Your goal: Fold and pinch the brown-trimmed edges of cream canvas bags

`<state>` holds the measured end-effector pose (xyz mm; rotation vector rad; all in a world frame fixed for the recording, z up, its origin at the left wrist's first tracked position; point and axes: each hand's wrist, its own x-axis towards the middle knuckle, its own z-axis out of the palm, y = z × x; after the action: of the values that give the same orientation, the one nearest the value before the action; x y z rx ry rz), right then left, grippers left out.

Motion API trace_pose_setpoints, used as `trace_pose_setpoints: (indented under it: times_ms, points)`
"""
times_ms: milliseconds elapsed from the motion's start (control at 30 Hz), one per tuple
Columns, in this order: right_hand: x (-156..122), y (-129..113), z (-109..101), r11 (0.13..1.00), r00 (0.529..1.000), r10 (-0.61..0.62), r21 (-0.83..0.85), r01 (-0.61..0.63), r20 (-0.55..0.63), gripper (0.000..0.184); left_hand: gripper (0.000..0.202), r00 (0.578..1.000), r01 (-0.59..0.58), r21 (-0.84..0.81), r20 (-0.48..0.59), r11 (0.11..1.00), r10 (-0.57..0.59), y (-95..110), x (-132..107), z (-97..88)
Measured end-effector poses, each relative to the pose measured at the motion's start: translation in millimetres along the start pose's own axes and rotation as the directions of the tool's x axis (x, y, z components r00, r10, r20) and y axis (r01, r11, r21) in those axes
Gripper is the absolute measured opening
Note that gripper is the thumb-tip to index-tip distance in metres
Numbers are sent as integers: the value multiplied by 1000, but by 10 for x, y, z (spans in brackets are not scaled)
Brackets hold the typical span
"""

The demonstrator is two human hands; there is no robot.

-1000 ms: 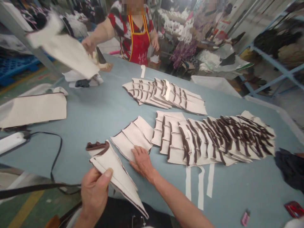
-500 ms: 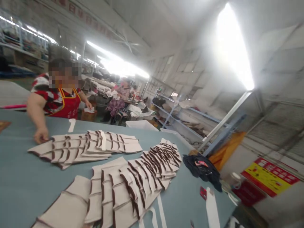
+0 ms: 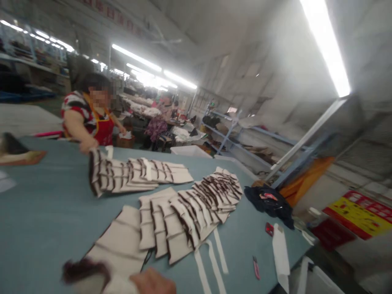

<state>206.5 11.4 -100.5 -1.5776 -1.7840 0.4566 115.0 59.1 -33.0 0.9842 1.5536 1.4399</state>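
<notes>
At the bottom edge, what appears to be my right hand [image 3: 154, 281] is partly in view, blurred, with its fingers closed at the edge of a cream fabric panel [image 3: 118, 283]. That panel's dark brown edge curls up to the left, smeared by motion. Beneath and beyond it lies another cream panel [image 3: 122, 237] with brown seam lines. A fanned row of overlapping cream panels [image 3: 171, 228] with dark brown edges stretches away to the right. My left hand is out of view.
Across the blue-green table [image 3: 45, 228], a co-worker's hand [image 3: 88, 145] touches a second row of panels [image 3: 122, 175]. White strips [image 3: 211, 261], pink-handled snips [image 3: 256, 267], a red object [image 3: 269, 229] and dark cloth [image 3: 269, 204] lie on the right.
My hand has come into view at the bottom with a lifted panel. The co-worker has folded up the left end of the far row. The view has shifted slightly.
</notes>
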Motion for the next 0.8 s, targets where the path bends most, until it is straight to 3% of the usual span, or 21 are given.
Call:
trace_pose_setpoints:
  times_ms: [33,67,100,167,267,433,633,700,800]
  points:
    - [-106,-46,-10,1000,1000,-10,27,10,-3,23,17,993,106,69,-61,992,-102,-95,-78,-209]
    - [-181,-71,-43,996,994,-92,-5,92,-52,28,14,993,113,121,-38,986,-109,-179,-140,-413]
    - [-222,-71,-89,985,980,-172,-47,168,-103,31,13,997,20,156,65,988,-30,-249,-178,-597]
    - [-222,-14,-185,967,956,-253,-61,246,-148,33,18,956,-222,176,233,959,178,-363,-180,-881]
    - [-187,85,-292,965,958,-263,-25,262,-117,29,26,926,-369,265,179,891,331,-496,-75,-1094]
    - [-271,105,-392,953,950,-304,-24,304,-72,29,34,886,-437,285,301,853,353,-561,38,-1105]
    - [-207,7,-579,924,927,-373,-76,376,49,33,13,768,-531,178,514,828,381,-286,-24,-1038]
    - [-159,-72,-680,906,913,-384,-133,401,135,35,11,746,-513,144,563,846,356,-135,-70,-1026]
    - [-136,-209,-796,896,896,-370,-160,414,246,34,9,763,-378,142,607,915,221,51,-121,-1006]
